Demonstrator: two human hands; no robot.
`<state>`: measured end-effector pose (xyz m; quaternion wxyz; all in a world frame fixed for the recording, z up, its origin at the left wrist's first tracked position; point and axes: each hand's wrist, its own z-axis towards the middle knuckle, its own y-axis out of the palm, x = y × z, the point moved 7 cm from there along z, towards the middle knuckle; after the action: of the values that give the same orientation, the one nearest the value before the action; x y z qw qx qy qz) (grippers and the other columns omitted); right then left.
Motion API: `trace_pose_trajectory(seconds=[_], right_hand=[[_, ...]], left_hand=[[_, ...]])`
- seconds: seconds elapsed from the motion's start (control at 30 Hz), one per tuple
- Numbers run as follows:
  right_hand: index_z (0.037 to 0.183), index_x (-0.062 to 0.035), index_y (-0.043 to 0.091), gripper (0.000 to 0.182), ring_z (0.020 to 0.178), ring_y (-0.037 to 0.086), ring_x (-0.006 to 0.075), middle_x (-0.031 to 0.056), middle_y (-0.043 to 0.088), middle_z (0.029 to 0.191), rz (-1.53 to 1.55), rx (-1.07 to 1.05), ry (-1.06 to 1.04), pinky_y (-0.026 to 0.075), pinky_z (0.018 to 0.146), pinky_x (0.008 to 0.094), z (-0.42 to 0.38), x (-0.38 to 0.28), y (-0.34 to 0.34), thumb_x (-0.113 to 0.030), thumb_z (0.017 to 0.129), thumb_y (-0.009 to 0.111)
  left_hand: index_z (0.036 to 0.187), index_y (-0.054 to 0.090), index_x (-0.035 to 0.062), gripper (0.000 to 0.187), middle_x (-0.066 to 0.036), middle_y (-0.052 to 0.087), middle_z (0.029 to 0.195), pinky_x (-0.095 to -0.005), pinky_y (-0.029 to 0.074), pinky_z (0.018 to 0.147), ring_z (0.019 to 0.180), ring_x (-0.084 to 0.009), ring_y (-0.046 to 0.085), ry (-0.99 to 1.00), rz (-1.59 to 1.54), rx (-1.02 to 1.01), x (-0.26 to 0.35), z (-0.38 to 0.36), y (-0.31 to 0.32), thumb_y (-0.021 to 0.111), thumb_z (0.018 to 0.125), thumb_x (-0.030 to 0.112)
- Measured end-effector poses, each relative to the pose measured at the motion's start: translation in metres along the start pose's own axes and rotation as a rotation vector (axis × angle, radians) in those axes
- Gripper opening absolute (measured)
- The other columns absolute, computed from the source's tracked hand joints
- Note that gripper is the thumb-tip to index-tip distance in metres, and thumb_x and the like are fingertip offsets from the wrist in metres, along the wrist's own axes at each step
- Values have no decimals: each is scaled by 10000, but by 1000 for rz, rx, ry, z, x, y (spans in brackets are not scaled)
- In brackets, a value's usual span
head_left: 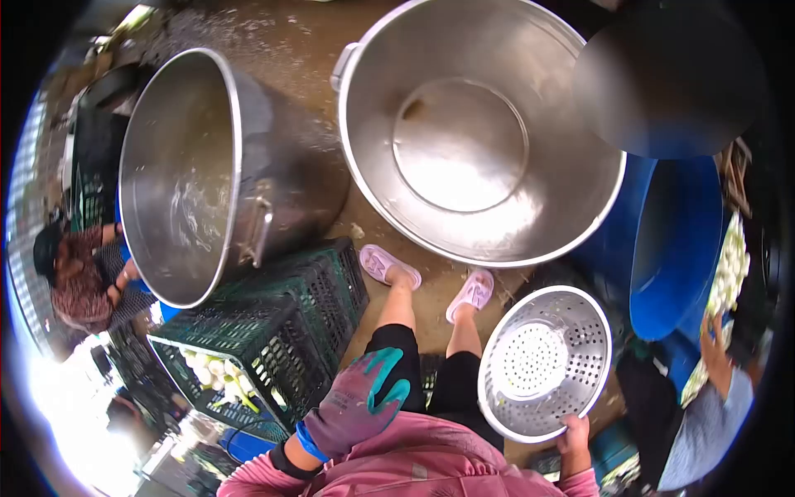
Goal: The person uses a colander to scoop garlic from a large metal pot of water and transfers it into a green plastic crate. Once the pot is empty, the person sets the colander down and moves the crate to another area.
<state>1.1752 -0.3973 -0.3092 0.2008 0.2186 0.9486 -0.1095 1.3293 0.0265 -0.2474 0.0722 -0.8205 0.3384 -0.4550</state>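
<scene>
My left hand (356,406) wears a grey and teal glove with a blue band at the wrist. It hovers over my lap with thumb and fingers apart, holding nothing. My bare right hand (573,435) grips the lower rim of a metal colander (584,377), its perforated inside facing up. A few small green and pale bits cling inside the colander. Ahead of me a wide metal pot (464,50) shows a shiny inside with a small brown spot on its bottom. To its left a second large metal pot (281,149) holds clear liquid.
Green crates (302,311) at the left hold pale bulbs with green stems (219,373). A blue barrel (675,248) stands at the right. One person (83,282) works at the far left; another person's hand (714,352) is at the right near white produce (730,265).
</scene>
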Motion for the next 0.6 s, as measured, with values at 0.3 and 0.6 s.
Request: trace_pose_trajectory(seconds=[0.3, 0.6], right_hand=[[1177, 44, 414, 618, 969, 550, 297, 154, 552, 1054, -72, -508, -268, 420, 889, 406, -34, -119, 268, -30, 564, 455], [1234, 18, 365, 635, 1032, 514, 285, 132, 511, 1120, -157, -700, -506, 411, 903, 435, -72, -154, 498, 36, 602, 427]], left_hand=[[1139, 461, -26, 490, -218, 512, 1085, -402, 417, 853, 985, -367, 511, 13, -63, 222, -28, -53, -120, 634, 723, 170], [1118, 474, -20, 436, -208, 513, 1061, -403, 416, 853, 969, -373, 504, -15, -69, 541, -102, -130, -244, 614, 723, 100]])
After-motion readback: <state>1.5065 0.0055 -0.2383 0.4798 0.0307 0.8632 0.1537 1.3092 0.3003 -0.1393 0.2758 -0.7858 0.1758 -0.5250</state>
